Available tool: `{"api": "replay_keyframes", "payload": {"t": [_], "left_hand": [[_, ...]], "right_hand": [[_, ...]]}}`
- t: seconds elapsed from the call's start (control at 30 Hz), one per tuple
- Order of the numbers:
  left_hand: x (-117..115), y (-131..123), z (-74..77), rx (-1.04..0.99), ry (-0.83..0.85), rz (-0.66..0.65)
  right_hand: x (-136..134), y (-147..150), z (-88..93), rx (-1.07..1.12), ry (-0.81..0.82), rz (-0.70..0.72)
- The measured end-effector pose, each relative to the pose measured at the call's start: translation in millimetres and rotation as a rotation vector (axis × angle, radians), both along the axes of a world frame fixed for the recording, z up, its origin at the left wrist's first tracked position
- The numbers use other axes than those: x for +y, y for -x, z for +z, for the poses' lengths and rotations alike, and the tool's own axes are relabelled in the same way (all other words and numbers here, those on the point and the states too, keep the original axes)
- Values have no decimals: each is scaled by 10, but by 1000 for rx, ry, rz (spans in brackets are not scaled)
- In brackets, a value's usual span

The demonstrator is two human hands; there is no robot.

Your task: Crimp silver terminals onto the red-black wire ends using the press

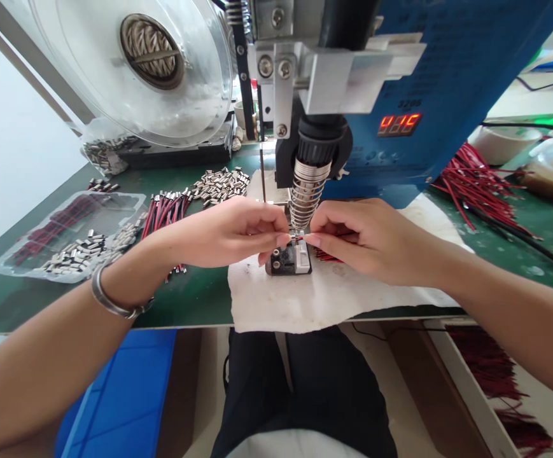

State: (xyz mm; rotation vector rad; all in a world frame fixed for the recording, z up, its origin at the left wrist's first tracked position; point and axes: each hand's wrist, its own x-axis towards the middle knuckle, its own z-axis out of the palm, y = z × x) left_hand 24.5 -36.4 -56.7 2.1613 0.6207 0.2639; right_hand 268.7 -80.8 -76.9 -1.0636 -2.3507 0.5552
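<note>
My left hand point(233, 232) is closed in a pinch on a small metal connector, mostly hidden by the fingertips. Opposite it, my right hand point(371, 238) pinches a short red and black wire point(300, 238) whose end meets the connector. Both sets of fingertips are over a small metal fixture point(301, 259), just under the soldering iron point(310, 184) with its coiled spring guard. The iron's tip is hard to make out between my fingers. Behind stands the blue soldering machine point(381, 152), its red digits lit. More red wires point(326, 255) lie partly hidden below my right hand.
At left, a clear plastic tray point(6, 270) holds connectors and wires. Beside it are bundled wires point(161, 213) and a pile of connectors point(221, 186). A large clear reel point(85, 57) stands behind. Red wires point(476, 181) lie at right. White cloth point(266, 305) covers the table's front edge.
</note>
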Motion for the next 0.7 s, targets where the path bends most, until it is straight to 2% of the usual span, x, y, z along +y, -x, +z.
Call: {"api": "replay_keyframes", "payload": {"t": [0.7], "left_hand": [[4, -5, 0, -26, 34, 1]], "right_hand": [[5, 11, -5, 4, 2, 3]]}}
